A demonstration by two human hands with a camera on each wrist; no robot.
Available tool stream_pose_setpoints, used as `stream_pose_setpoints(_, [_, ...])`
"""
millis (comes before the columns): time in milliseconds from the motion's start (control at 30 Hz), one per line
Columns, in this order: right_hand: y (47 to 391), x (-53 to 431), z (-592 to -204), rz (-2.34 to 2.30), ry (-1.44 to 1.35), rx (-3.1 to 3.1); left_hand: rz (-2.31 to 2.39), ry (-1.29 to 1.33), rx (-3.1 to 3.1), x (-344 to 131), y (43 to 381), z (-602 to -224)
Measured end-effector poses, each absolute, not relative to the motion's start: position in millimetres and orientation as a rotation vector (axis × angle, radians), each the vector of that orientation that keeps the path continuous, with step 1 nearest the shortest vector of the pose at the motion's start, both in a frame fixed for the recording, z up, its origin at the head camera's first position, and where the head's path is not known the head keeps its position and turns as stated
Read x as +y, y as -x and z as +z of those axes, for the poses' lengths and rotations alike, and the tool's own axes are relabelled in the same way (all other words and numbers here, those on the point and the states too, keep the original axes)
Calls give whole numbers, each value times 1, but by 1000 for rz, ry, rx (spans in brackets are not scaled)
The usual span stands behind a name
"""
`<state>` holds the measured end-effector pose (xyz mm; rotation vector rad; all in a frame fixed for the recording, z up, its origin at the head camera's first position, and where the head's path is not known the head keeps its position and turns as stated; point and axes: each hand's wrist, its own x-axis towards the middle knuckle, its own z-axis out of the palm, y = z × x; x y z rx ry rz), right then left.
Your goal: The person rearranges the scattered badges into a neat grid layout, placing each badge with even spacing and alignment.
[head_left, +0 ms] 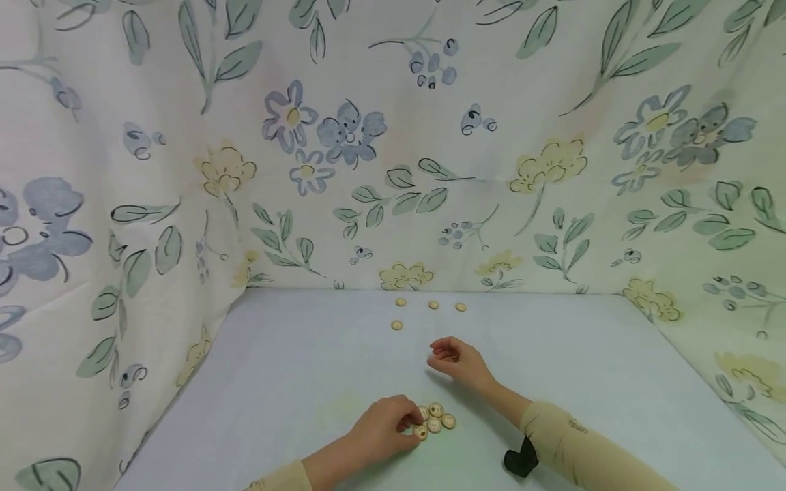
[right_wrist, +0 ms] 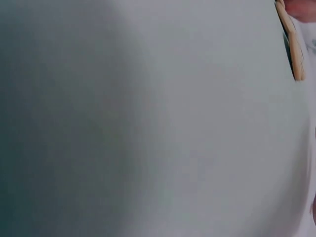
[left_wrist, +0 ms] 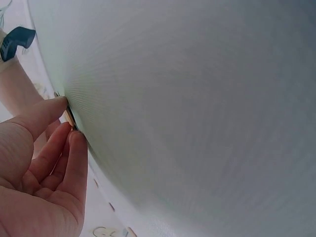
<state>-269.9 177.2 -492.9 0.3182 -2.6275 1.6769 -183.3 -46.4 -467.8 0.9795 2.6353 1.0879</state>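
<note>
My left hand is at the near middle of the table, its thumb and fingertips pinching a small round wooden disc. That disc sits at the left of a tight cluster of several pale discs with dark marks. From the left wrist, the thumb and fingers show on either side of a thin disc edge. Farther back, my right hand hovers over the table with loosely curled fingers; nothing shows in it. Disc edges appear at the upper right of the right wrist view.
Several more discs lie apart at the back of the white table, one of them a disc nearer than the others. A floral cloth hangs behind and at both sides. A dark object is by the right sleeve.
</note>
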Motion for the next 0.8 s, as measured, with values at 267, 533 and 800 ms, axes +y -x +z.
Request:
stream_pose_setpoints(267, [247, 186, -494, 1697, -329, -2660, 1085, -997, 2638, -47, 183, -468])
stream_pose_setpoints(533, [223, 193, -491, 1716, -371, -2667, 1101, -1011, 2639, -48, 184, -469])
stream_pose_setpoints(800, [209, 199, -497, 1683, -421, -2714, 1104, -1035, 2654, -48, 184, -470])
